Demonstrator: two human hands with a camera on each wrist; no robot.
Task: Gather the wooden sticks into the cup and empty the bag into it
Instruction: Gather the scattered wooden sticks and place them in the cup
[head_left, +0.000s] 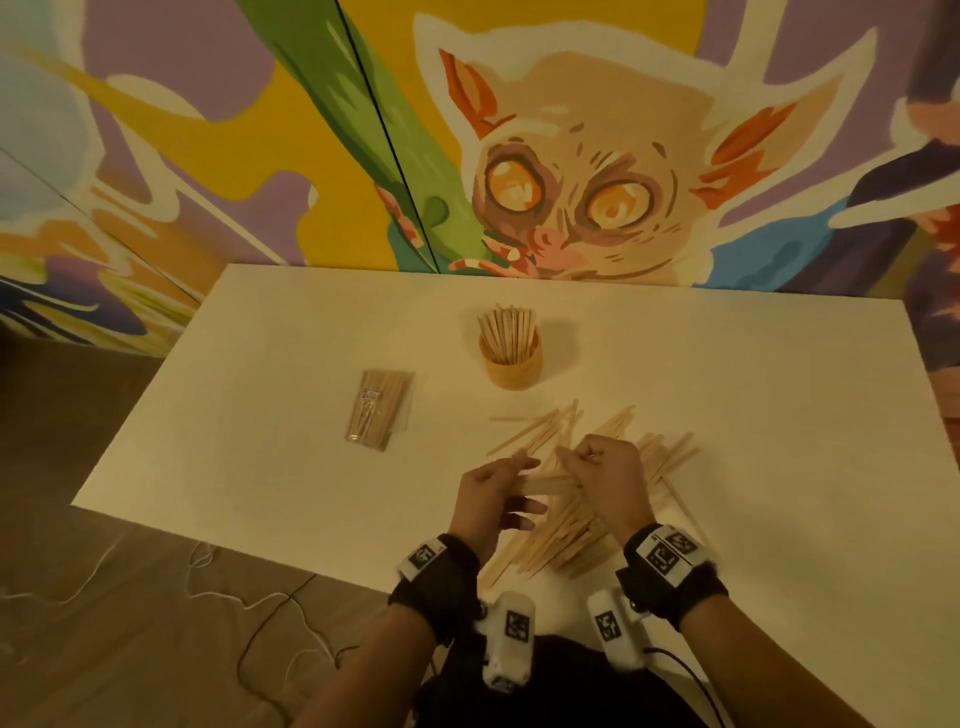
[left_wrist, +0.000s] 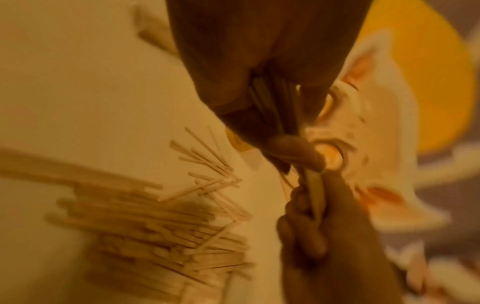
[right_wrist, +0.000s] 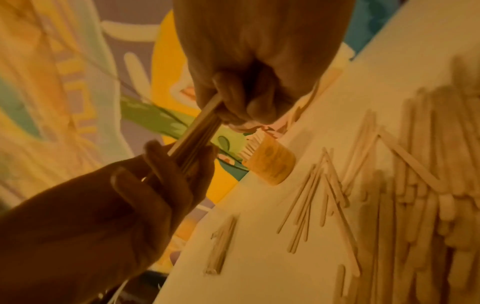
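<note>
A bundle of flat wooden sticks (head_left: 551, 485) is held level between both hands, just above the loose pile of sticks (head_left: 644, 467) on the white table (head_left: 291, 332). My left hand (head_left: 511, 486) grips its left end with thumb and fingers. My right hand (head_left: 584, 460) is curled round its right end. In the right wrist view the bundle (right_wrist: 197, 133) runs from my right hand (right_wrist: 233, 102) down to my left hand (right_wrist: 166, 174). The wooden cup (head_left: 511, 358), holding upright sticks, stands beyond the pile. The clear bag of sticks (head_left: 379, 408) lies flat to the cup's left.
The pile spreads from mid-table to the near edge (head_left: 519, 566), under and right of my hands. A painted mural wall (head_left: 571, 182) rises behind the table. Cables (head_left: 249, 603) lie on the floor at the left.
</note>
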